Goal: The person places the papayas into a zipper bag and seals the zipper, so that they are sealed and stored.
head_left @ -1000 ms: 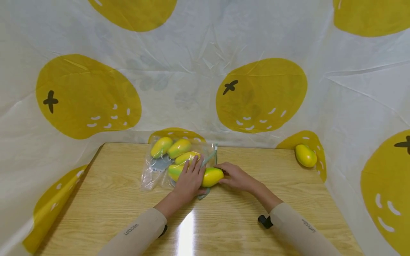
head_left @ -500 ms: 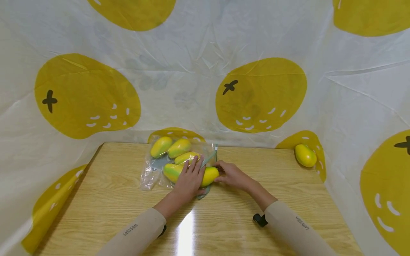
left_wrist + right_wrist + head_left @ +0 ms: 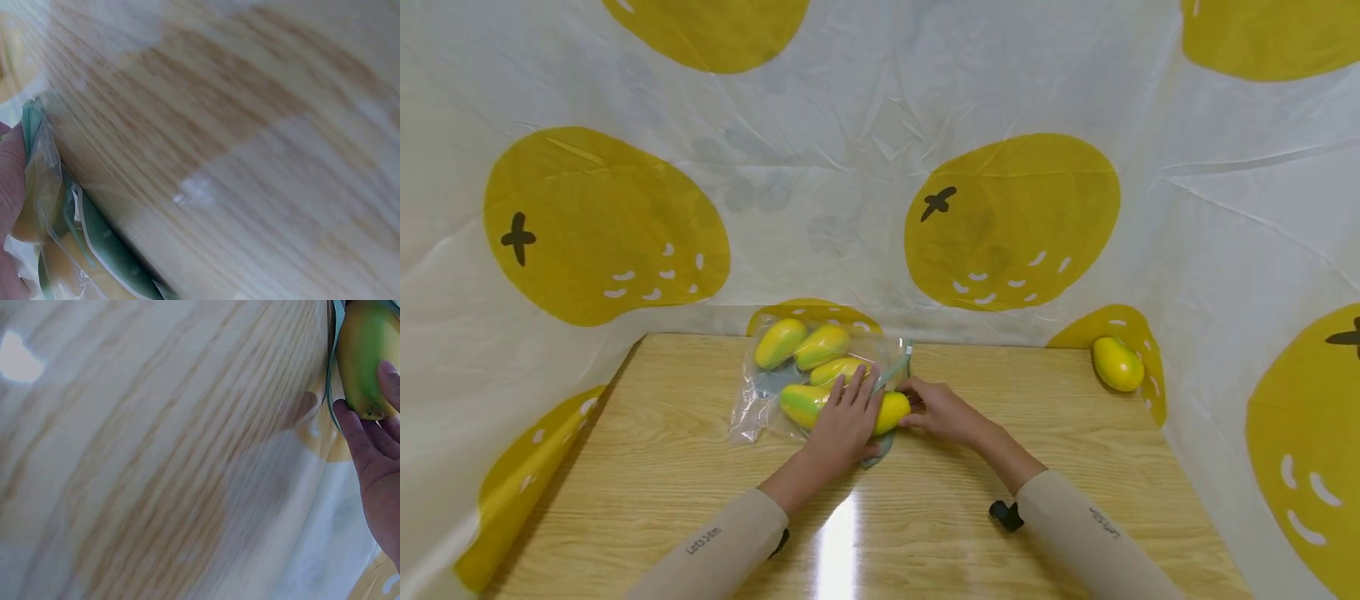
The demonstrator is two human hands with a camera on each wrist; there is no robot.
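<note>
A clear zip bag [image 3: 747, 421] lies on the table with several yellow-green mangoes inside, among them a rear mango [image 3: 781, 343]. My left hand [image 3: 842, 421] rests across the bag's right part, fingers spread and fairly straight, hiding part of the contents. To its left shows another mango [image 3: 803, 406] under the film. My right hand [image 3: 943, 412] holds the outer end of a mango [image 3: 892, 412] at the bag's green-edged mouth. In the right wrist view, thumb and fingers sit around the tip of this mango [image 3: 365, 362]. The left wrist view shows only part of the left hand [image 3: 9, 187].
One loose mango [image 3: 1117, 364] lies at the table's back right corner, by the cloth. White cloth [image 3: 850, 208] printed with yellow fruit walls the back and sides. The wooden table [image 3: 962, 517] stretches in front, with a bright reflection near the front middle.
My right hand has moved left, pushing its mango further into the bag. The mango left of my left hand has slid left too. The left hand stays nearly still.
</note>
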